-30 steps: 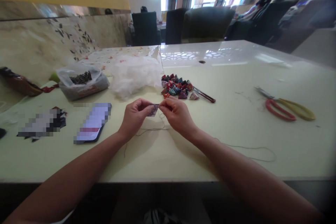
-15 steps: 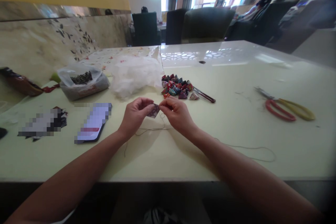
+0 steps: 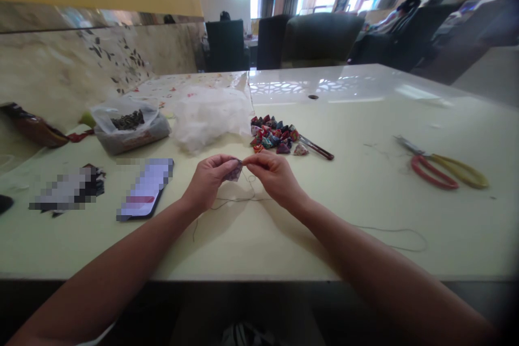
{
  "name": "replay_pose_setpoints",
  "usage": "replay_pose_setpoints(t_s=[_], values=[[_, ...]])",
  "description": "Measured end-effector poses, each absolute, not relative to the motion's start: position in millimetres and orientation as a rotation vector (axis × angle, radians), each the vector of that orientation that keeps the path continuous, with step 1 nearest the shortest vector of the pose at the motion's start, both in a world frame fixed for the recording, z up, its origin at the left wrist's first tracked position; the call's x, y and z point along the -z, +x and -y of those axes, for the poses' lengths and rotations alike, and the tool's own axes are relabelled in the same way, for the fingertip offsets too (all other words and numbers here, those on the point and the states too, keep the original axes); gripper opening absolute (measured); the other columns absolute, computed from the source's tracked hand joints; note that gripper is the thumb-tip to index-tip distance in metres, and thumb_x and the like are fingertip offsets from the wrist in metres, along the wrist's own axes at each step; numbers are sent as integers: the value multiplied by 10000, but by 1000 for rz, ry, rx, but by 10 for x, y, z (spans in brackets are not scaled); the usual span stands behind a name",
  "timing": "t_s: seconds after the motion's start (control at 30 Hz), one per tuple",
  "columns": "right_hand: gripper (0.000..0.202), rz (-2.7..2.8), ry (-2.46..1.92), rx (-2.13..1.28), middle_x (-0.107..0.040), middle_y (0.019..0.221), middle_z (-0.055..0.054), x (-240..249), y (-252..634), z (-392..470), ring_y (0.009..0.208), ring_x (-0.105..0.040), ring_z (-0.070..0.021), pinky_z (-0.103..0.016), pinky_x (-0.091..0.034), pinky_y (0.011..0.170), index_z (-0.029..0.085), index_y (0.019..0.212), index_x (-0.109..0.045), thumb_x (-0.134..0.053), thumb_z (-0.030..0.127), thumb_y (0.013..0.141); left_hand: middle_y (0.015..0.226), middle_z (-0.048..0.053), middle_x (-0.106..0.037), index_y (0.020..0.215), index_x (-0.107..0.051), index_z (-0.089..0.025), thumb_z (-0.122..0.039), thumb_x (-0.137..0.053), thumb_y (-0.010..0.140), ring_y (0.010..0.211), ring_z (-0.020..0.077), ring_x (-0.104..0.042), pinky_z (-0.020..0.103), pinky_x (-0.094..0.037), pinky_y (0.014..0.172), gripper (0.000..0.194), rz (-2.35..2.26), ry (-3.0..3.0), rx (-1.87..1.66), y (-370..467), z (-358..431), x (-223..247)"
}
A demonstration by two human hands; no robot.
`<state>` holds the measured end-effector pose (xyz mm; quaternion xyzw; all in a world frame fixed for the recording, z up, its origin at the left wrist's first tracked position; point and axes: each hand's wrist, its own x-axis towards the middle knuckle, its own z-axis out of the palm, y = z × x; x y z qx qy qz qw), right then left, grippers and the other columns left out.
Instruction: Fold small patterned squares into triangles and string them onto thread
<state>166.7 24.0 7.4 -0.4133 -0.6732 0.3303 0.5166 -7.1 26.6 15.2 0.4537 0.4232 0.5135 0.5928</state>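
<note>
My left hand [image 3: 208, 181] is closed, pinching a small purple-grey patterned piece of fabric [image 3: 233, 173] between thumb and forefinger. My right hand [image 3: 273, 173] is closed too, its thumb and fingertips pressed together at the fabric's upper right corner. What sits between those right fingertips is too small to make out. From near the fabric a thin dark thread [image 3: 243, 199] drops to the table, loops below my hands and runs out under my right forearm. Just beyond my right hand lies a pile of small stuffed fabric pieces [image 3: 272, 132] in mixed colours.
On the right lie scissors [image 3: 441, 167] with red and yellow handles. Thread snips [image 3: 318, 147] touch the pile. White stuffing [image 3: 211, 119], a plastic bag [image 3: 130, 132] of dark bits, a phone [image 3: 146, 189] and dark fabric scraps [image 3: 95, 181] are spread across the left.
My right fingertips have drawn slightly left and straightened at the fabric's corner. The fabric has turned a little in my left hand. The things on the table have stayed in place.
</note>
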Motion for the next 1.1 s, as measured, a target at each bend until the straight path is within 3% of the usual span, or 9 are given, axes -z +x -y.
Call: replay_pose_setpoints(t_s=[0.77, 1.1], values=[[175, 1474, -926, -1117, -713, 840, -27, -90, 1697, -273, 778, -588, -143, -284, -466, 707, 223, 852, -815, -691, 301, 757, 731, 27, -668, 775, -749, -124, -328, -878, 655, 665, 102, -574, 224, -467, 649, 270, -891, 971, -1074, -124, -311, -166], [157, 1447, -888, -1184, -683, 758, -4, -59, 1683, -300, 714, -546, -122, -265, -440, 683, 182, 801, -748, -718, 321, 734, 699, 22, -639, 774, -753, -126, -321, -864, 676, 621, 86, -530, 210, -430, 596, 245, -876, 1024, -1021, -131, -327, -124]])
